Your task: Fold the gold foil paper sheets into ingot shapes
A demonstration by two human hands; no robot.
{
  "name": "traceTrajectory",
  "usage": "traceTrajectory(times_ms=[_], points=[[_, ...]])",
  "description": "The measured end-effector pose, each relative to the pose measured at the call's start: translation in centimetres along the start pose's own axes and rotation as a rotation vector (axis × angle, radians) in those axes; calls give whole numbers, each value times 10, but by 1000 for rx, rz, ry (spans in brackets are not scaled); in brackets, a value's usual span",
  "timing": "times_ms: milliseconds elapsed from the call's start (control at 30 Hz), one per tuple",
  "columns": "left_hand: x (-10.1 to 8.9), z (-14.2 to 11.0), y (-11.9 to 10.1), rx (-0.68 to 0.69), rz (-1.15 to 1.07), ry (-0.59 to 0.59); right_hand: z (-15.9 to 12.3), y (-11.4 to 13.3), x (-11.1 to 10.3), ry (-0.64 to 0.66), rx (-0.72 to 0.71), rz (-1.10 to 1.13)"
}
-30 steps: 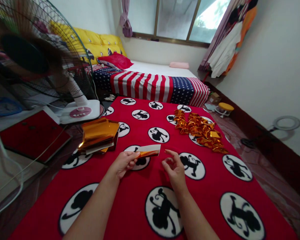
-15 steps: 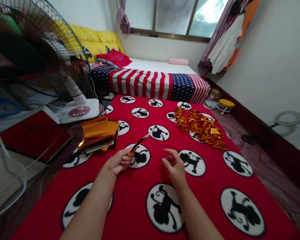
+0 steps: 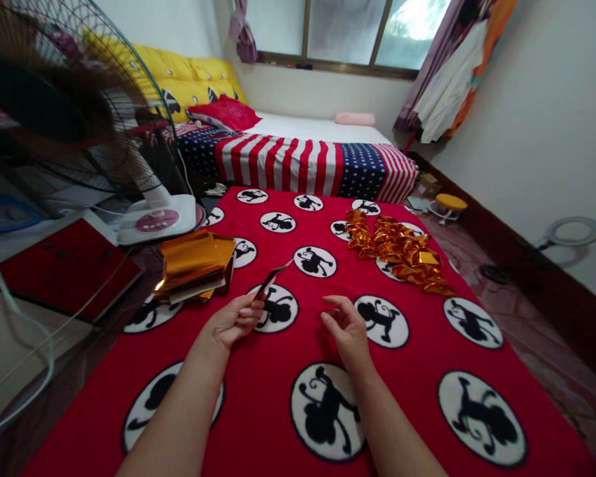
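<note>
My left hand (image 3: 234,320) pinches a folded strip of gold foil paper (image 3: 272,279), which points up and away, edge-on to me. A short way to its right, my right hand (image 3: 346,329) hovers with curled, parted fingers and nothing in it. Both are above a red blanket (image 3: 417,344) printed with black monkeys in white circles. A stack of flat gold foil sheets (image 3: 195,264) lies to the left of my left hand. A heap of folded gold paper pieces (image 3: 396,250) lies farther off to the right.
A standing fan (image 3: 74,119) with its white base (image 3: 157,221) is at the left beside a red board (image 3: 59,265). A bed with a stars-and-stripes cover (image 3: 298,162) lies beyond the blanket. A small yellow stool (image 3: 449,205) and a ring light (image 3: 574,232) stand by the right wall.
The strip turned from lying flat and sideways toward my right hand to pointing away, edge-on. My right hand stayed apart from it, fingers still curled.
</note>
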State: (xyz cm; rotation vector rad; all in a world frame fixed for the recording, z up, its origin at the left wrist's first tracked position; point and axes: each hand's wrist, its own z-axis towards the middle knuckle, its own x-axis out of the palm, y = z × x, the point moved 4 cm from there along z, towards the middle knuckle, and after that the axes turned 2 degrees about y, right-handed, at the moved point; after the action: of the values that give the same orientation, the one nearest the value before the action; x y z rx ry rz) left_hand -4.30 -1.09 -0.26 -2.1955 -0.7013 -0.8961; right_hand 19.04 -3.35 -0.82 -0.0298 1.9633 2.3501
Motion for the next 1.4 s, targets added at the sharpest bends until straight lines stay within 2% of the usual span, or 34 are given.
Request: traceTrajectory(times_ms=[267,600,767,867,933,1033,1233,1400], points=[[0,-4,0,-21,-91,38,1,4,0,3,-31,-44],[-6,-6,-5,35,-145,79,1,4,-1,16,-52,-94],[-2,2,2,105,139,66,2,8,-1,7,-50,-92],[3,8,9,303,390,10,1,5,0,22,27,-19],[6,11,16,361,557,-40,0,1,0,34,86,44],[12,11,23,419,725,-82,-1,0,-2,23,93,82],[18,8,26,450,825,-77,0,0,0,23,120,128],[20,9,25,491,785,-58,0,-1,3,40,159,128]])
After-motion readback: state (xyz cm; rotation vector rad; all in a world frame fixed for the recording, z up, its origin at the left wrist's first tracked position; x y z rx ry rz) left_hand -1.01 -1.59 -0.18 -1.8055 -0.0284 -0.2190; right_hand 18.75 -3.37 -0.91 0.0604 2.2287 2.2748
